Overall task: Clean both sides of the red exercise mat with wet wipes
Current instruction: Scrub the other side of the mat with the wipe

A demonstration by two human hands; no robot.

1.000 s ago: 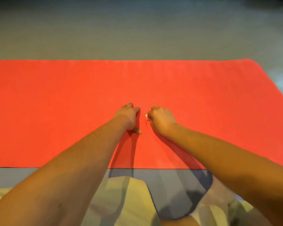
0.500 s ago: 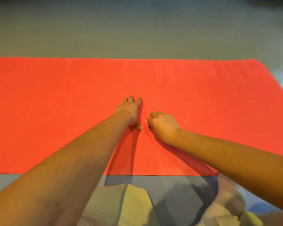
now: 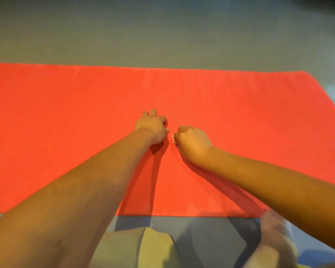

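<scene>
The red exercise mat (image 3: 240, 113) lies flat on the grey floor (image 3: 162, 35), running crosswise in front of you. Its far edge is a straight line from the left side of the view to the far right corner. From that corner the short end edge slants down to the right side of the view. Its near edge runs just ahead of your knees (image 3: 139, 246), which are clad in pale yellow-green cloth. The mat's left end lies outside the view. Beyond the far edge you have a wide band of floor, and some floor shows past the right end too. Between the near edge and your knees there is only a narrow strip.

Both your hands are on the middle of the mat, near each other but apart. Your left hand (image 3: 153, 128) rests on the mat with two fingertips pointing forward and the other fingers loosely bent; its grip holds nothing that shows. Your right hand (image 3: 193, 142) is balled with the knuckles up. Its grip is closed round a small white wet wipe (image 3: 173, 140), of which only a scrap peeps out at the thumb side, low against the mat. A few white crumbs (image 3: 184, 123) lie on the mat just beyond that hand.

Both forearms throw shadows on the mat toward its near edge. Under your right forearm sits a blurred pale shape (image 3: 273, 240); what it is cannot be told.
</scene>
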